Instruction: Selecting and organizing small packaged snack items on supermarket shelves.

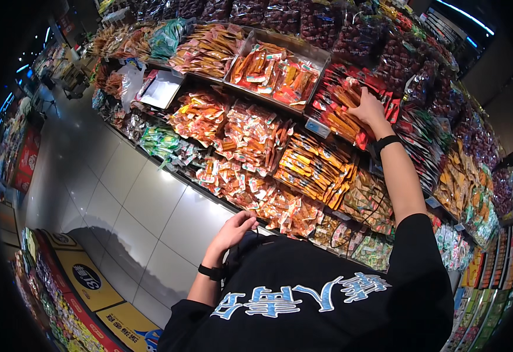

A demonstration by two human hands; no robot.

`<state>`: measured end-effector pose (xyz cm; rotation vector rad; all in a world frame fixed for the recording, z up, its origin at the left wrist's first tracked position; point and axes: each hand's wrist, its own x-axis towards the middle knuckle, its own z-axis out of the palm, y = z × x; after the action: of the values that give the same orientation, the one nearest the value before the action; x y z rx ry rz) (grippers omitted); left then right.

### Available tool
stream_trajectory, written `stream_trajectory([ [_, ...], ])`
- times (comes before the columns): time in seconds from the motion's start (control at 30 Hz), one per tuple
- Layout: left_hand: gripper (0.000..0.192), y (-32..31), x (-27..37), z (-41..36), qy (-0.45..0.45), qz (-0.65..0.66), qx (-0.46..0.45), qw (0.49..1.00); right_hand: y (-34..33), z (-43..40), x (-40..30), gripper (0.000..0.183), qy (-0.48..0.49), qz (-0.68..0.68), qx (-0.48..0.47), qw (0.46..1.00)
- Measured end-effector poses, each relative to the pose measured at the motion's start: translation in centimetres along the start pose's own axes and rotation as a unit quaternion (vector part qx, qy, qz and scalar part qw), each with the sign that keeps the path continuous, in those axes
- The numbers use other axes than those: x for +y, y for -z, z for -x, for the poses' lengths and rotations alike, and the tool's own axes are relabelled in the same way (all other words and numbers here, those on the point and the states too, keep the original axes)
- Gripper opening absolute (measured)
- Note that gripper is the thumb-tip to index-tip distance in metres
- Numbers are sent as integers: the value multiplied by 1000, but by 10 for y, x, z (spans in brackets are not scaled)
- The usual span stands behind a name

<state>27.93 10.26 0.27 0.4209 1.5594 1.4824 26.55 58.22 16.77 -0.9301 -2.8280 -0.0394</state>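
Observation:
My right hand (368,109) reaches into a compartment of red-and-brown snack packets (344,121) on the sloped display. Its fingers touch the upper packets, but I cannot tell whether they grip one. My left hand (238,228) is low in front of my body, with fingers bent and close together. A thin dark cord hangs by those fingertips, and whether they hold it is unclear. Beyond the left hand lie loose clear-wrapped snack packets (261,193). Yellow-and-orange packets (316,165) stand in tight rows between the two hands.
A metal tray (322,83) of packets adjoins the right hand's compartment on its left. A white box (162,89) and a clear plastic bag (131,86) sit further left. Dark-wrapped packs (357,39) line the back. Tiled floor (151,207) separates this display from a yellow-panelled stand (85,277).

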Motion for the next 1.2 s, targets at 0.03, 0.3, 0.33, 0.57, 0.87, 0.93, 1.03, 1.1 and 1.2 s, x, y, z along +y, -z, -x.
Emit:
stream_trajectory([
  [0.03, 23, -3, 2, 3, 4, -19, 0, 1000, 1, 1, -2, 79, -1, 1, 0, 1000],
  [0.3, 25, -8, -4, 7, 5, -26, -7, 1000, 6, 12, -2, 59, 45, 11, 96, 994],
  [0.33, 25, -9, -6, 9, 3, -27, -9, 1000, 4, 12, -1, 59, 50, 4, 105, 993],
  [0.57, 25, -12, -12, 8, 0, -36, -27, 999, 0, 21, 17, 57, 14, -91, 158, 983],
  [0.87, 23, -15, -11, -6, -22, -52, -46, 997, 24, 13, 58, 48, -15, -333, 317, 888],
  [0.93, 24, -20, -4, -11, -40, -97, -40, 994, 32, 14, 69, 44, -28, -442, 246, 862],
  [1.03, 30, -34, 32, -11, -59, -179, -11, 982, 51, 49, 42, 30, -7, -654, 165, 738],
  [1.1, 35, -42, 53, -20, -94, -157, -21, 983, 59, 79, 14, 24, -30, -759, 81, 645],
  [1.2, 40, -60, 87, -42, -180, -96, -29, 979, 55, 125, -30, 29, -43, -802, -37, 595],
])
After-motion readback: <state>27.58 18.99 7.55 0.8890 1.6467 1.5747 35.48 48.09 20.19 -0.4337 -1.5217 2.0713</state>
